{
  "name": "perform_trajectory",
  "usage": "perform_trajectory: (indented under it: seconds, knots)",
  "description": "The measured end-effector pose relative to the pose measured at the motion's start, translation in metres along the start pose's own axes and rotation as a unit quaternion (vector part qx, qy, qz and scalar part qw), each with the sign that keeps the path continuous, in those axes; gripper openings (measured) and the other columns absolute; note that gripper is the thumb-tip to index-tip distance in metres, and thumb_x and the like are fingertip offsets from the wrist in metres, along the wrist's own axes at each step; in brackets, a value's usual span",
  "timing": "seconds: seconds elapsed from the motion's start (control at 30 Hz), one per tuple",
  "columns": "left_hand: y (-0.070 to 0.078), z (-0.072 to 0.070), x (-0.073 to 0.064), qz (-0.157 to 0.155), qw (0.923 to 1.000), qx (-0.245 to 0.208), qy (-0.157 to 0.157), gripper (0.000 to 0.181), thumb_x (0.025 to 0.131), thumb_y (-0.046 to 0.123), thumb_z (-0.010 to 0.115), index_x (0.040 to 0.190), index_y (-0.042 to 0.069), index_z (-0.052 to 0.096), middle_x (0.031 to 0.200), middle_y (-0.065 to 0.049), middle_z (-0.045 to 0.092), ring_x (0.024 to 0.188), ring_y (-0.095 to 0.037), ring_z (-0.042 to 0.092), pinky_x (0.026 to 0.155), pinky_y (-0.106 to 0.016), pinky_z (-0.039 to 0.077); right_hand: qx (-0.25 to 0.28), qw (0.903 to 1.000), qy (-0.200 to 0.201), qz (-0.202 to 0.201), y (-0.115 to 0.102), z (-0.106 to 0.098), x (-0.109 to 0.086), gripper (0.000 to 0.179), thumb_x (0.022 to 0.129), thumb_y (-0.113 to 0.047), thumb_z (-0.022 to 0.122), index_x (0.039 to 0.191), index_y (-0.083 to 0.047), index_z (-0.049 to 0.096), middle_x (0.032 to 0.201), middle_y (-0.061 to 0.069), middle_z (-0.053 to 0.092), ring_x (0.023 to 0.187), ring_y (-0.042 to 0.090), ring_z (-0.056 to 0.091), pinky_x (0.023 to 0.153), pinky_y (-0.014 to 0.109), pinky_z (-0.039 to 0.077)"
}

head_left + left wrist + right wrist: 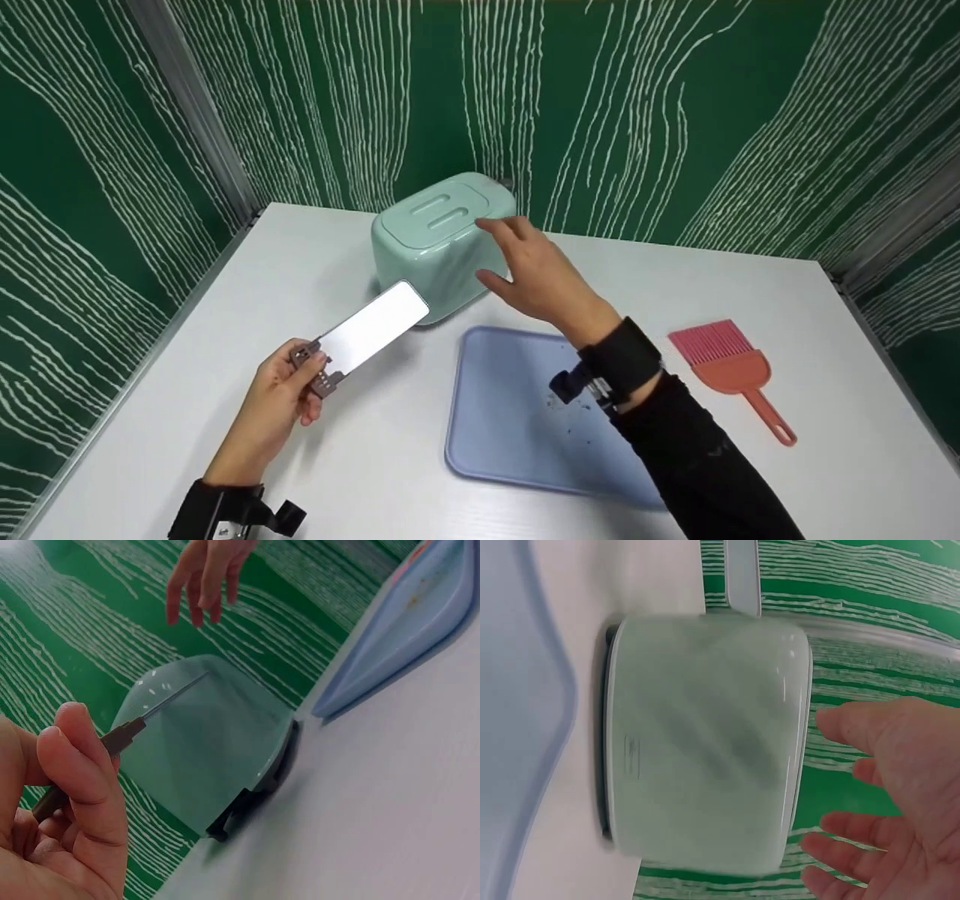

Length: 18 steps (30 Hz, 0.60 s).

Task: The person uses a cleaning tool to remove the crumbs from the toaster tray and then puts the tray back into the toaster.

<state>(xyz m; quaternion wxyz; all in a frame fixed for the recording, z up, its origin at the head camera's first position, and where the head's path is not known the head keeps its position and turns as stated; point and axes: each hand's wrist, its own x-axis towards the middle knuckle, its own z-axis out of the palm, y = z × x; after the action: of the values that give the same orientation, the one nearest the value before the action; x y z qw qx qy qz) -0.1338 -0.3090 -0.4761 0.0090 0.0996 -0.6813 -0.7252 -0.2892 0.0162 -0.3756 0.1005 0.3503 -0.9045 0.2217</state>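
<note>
My left hand (281, 401) pinches a crumb tray (375, 326), a flat shiny metal sheet with a brown-grey end, between thumb and fingers. It is tilted up in front of a mint-green toaster (442, 266), and its sheet shows edge-on in the left wrist view. The toaster stands on the table with two oval marks on its top. My right hand (544, 274) hovers beside the toaster's near right side, thumb and fingers apart, holding nothing. In the right wrist view its fingers (855, 855) stay off the toaster (705, 742).
A blue serving tray (495, 457) with dark crumbs lies in front of the toaster, partly under the right forearm. To its right is a red brush and dustpan-shaped piece (731, 367) with a handle. Green patterned panels (495, 90) stand behind the white table (390, 480).
</note>
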Motion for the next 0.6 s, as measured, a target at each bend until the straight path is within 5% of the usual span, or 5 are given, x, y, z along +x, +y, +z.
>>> perform_trajectory:
  seconds: [0.3, 0.47, 0.6]
  knots:
    - [-0.008, -0.02, -0.002, -0.007, 0.9997, -0.005, 0.025, 0.011, 0.113, 0.013, 0.054, 0.115, 0.002, 0.053, 0.073, -0.001, 0.059, 0.045, -0.008, 0.049, 0.041, -0.018, 0.04, -0.048, 0.994, -0.095, 0.027, -0.042, 0.034, 0.032, 0.079, 0.105, -0.038, 0.071, 0.17, -0.029, 0.028, 0.175, 0.023, 0.025, 0.158, 0.052, 0.034, 0.123, 0.069, 0.04]
    - [-0.012, -0.029, 0.001, -0.007, 0.9993, -0.018, 0.032, 0.012, 0.113, 0.014, 0.054, 0.114, 0.002, 0.053, 0.072, 0.0, 0.059, 0.044, -0.007, 0.049, 0.04, -0.017, 0.04, -0.076, 0.9898, -0.116, 0.035, -0.046, 0.044, 0.038, 0.082, 0.104, -0.041, 0.071, 0.171, -0.032, 0.025, 0.178, 0.024, 0.016, 0.164, 0.054, 0.014, 0.128, 0.07, 0.033]
    - [-0.015, -0.035, 0.004, -0.013, 0.9987, -0.032, 0.036, 0.01, 0.113, 0.014, 0.055, 0.113, 0.003, 0.054, 0.069, 0.002, 0.058, 0.043, -0.006, 0.049, 0.04, -0.016, 0.04, -0.095, 0.9897, -0.105, 0.024, -0.045, 0.046, 0.039, 0.079, 0.104, -0.036, 0.073, 0.17, -0.031, 0.03, 0.176, 0.026, 0.022, 0.162, 0.057, 0.017, 0.127, 0.069, 0.035]
